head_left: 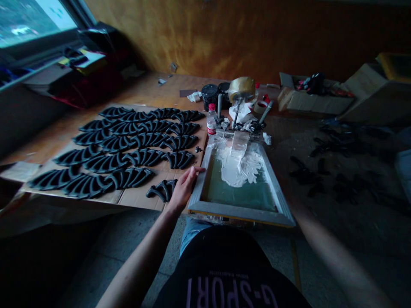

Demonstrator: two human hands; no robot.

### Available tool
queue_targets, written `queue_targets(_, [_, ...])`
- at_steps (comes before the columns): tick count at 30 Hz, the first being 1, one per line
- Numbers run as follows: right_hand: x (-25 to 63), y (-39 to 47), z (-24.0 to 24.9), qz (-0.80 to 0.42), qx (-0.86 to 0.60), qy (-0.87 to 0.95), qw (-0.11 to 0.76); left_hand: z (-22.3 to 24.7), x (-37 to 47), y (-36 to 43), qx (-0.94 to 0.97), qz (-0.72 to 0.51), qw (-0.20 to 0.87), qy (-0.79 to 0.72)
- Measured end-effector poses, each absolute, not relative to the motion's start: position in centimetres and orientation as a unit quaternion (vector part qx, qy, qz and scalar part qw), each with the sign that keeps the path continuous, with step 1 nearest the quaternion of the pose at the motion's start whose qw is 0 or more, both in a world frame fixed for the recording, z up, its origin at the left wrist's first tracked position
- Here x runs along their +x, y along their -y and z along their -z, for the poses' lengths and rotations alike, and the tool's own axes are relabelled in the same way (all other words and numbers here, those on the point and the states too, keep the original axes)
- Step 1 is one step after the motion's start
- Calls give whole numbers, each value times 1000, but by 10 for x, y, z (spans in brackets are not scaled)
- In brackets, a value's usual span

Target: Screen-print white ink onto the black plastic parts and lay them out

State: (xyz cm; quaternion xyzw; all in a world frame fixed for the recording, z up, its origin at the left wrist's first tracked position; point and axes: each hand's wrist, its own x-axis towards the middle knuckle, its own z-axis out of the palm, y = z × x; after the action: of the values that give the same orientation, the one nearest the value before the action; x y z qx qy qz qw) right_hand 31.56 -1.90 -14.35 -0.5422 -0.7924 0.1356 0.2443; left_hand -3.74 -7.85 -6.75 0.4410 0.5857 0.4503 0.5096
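Note:
A screen-printing frame (pixel 201 194) with a pale metal border lies in front of me. White ink (pixel 236 169) is smeared over the upper half of its green mesh, below a wide squeegee blade (pixel 239 143). At the frame's left rail is my left hand (pixel 183 188), thumb uppermost, its fingers closed at the rail and partly hidden. Just beside it on the cardboard lies a black curved, ribbed piece (pixel 162 190). My right hand (pixel 293 203) is at the frame's right side, dark and blurred, so its fingers cannot be made out.
Rows of black ribbed pieces (pixel 141 139) cover the cardboard sheet (pixel 130 197) on the left. A red-capped bottle (pixel 211 119), dark tubs (pixel 209 96) and a tape roll (pixel 260 107) stand behind the frame. More black parts (pixel 345 141) and open cartons (pixel 316 102) are on the right.

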Motion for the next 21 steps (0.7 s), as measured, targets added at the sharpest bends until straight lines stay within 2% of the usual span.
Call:
queue_targets(3, [331, -7, 126, -78, -606, 743, 274, 114, -39, 91, 421, -415, 538, -600])
queue_targets(6, [316, -30, 109, -81, -608, 725, 313, 151, -37, 92, 430, -390, 527, -621])
queue_targets(11, [272, -49, 94, -83, -535, 766, 346, 174, -37, 90, 456, -381, 464, -657])
queue_targets(14, [248, -54, 94, -57, -498, 809, 308, 173, -37, 90, 439, -385, 459, -670])
queue_targets(19, [215, -39, 106, -61, -498, 851, 155, 171, -38, 91, 436, -372, 475, -668])
queue_targets(21, [213, -20, 112, -57, -470, 872, 122, 173, -39, 91, 439, -371, 477, -665])
